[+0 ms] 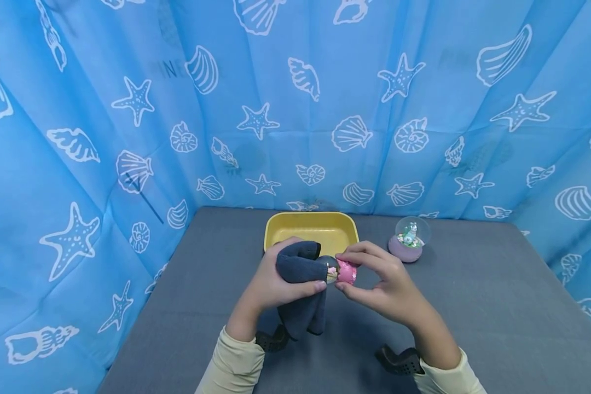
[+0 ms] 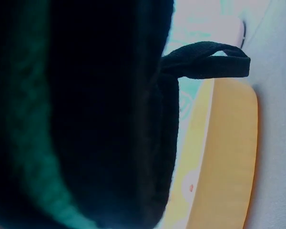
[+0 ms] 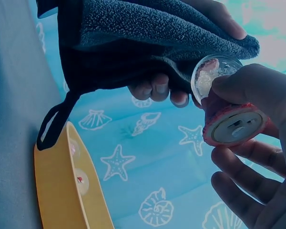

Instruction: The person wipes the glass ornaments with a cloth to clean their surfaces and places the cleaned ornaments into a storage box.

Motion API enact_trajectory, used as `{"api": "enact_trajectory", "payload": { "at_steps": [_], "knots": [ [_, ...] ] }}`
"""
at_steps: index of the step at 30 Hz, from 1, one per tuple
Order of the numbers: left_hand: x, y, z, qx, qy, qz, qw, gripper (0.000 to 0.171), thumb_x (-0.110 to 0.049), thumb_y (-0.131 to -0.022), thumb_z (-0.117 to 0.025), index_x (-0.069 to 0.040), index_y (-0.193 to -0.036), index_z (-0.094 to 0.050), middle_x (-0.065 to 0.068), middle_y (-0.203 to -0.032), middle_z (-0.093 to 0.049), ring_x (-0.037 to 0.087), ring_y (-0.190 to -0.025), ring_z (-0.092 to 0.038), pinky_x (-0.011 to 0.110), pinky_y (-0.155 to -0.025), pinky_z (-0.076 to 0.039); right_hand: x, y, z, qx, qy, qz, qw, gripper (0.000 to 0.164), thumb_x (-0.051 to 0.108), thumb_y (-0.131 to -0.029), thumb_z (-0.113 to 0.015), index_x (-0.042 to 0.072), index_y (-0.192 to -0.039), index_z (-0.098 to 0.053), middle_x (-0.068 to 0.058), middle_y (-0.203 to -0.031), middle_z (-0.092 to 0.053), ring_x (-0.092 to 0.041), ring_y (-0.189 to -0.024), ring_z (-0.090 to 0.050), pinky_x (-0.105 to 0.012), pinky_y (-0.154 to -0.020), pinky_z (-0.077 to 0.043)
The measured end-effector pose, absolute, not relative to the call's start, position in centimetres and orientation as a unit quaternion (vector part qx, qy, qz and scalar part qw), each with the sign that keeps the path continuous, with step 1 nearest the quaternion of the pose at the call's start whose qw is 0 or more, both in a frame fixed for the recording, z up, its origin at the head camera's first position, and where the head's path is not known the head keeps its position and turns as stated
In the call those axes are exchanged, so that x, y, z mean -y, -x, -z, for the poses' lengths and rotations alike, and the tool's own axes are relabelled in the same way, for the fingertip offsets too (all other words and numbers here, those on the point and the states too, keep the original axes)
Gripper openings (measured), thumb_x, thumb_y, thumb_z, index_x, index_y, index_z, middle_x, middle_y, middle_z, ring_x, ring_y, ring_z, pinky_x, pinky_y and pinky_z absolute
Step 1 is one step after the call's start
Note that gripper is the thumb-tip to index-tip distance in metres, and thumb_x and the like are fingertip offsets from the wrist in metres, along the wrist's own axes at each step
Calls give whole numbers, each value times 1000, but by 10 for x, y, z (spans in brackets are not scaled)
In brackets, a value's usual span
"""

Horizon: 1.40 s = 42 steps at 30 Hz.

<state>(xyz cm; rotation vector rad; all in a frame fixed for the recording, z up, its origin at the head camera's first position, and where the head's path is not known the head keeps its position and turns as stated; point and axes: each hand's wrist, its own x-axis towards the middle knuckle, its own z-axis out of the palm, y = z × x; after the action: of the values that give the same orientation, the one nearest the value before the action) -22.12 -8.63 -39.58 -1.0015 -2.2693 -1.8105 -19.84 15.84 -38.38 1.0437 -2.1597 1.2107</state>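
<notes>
Clearly, the right wrist view gives what the head view cannot: the round white underside of the pink snow globe [image 1: 345,272], with a small fitting in it, and also two pale round things [image 3: 80,181] inside the yellow tray [image 1: 327,234]. In the left wrist view, the dark cloth [image 1: 299,313] fills the left half, so that the globe is hidden there, and only the hanging loop [image 2: 214,66] and the side of the tray are well seen. Grey fabric covers the bench [image 1: 482,306], and a blue curtain [image 1: 295,109] with white shells and starfish stands around it. Right of centre in the head view is another globe [image 1: 406,246], upright on its lilac base. The pink globe is near the centre of this frame, just before the tray, lying sideways: its long axis is almost horizontal, the clear dome points left and the base right. The left hand [image 1: 270,285] grips the cloth against the dome, while the right hand [image 1: 393,282] pinches the pink base between thumb and fingers.
</notes>
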Motion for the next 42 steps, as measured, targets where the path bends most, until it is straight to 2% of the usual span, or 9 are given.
{"api": "enact_trajectory", "payload": {
  "at_steps": [6,11,19,25,30,35,42],
  "knots": [
    [84,221,396,743,335,579,35,54,-30,-74,-85,-30,-122,-60,-9,-113,-65,15,-101,-61,36,-87,-53,-156,197,384,784,-378,-436,229,51,8,-67,-90,13,-114,-71,-1,-111,-66,-13,-99,-62,-15,-90,-51],
    [81,221,399,740,339,580,27,54,-28,-74,-85,-31,-122,-60,-8,-114,-65,14,-101,-61,37,-87,-53,-154,196,385,786,-375,-435,227,50,9,-67,-90,11,-113,-72,0,-112,-67,-13,-101,-62,-15,-92,-50],
    [81,221,399,736,345,582,22,52,-27,-75,-85,-29,-121,-60,-10,-112,-65,15,-99,-61,36,-87,-53,-150,192,383,785,-374,-435,233,51,7,-68,-89,13,-114,-71,-1,-113,-66,-11,-98,-64,-17,-84,-54],
    [82,221,398,744,326,583,24,49,-30,-77,-83,-32,-120,-61,-11,-112,-65,14,-100,-60,35,-85,-55,-148,189,382,790,-374,-426,235,53,6,-69,-88,14,-118,-69,-2,-118,-66,-10,-100,-64,-18,-84,-55],
    [85,221,398,733,314,603,26,50,-26,-77,-83,-29,-121,-61,-5,-114,-65,16,-100,-62,37,-88,-55,-147,188,380,785,-385,-427,232,61,0,-68,-86,12,-124,-66,-8,-123,-66,-11,-101,-65,-21,-83,-56],
    [88,221,397,729,311,609,25,49,-27,-77,-83,-25,-122,-61,1,-115,-65,17,-99,-63,37,-88,-55,-147,187,378,781,-389,-428,233,67,-4,-68,-85,11,-129,-62,-7,-123,-66,-12,-103,-66,-27,-80,-58],
    [89,220,397,733,302,610,15,50,-28,-77,-82,-23,-122,-61,-5,-115,-65,17,-101,-62,38,-89,-54,-149,188,380,771,-395,-450,215,61,-4,-71,-83,6,-128,-62,-10,-123,-67,-13,-102,-68,-28,-80,-58]
  ]
}}
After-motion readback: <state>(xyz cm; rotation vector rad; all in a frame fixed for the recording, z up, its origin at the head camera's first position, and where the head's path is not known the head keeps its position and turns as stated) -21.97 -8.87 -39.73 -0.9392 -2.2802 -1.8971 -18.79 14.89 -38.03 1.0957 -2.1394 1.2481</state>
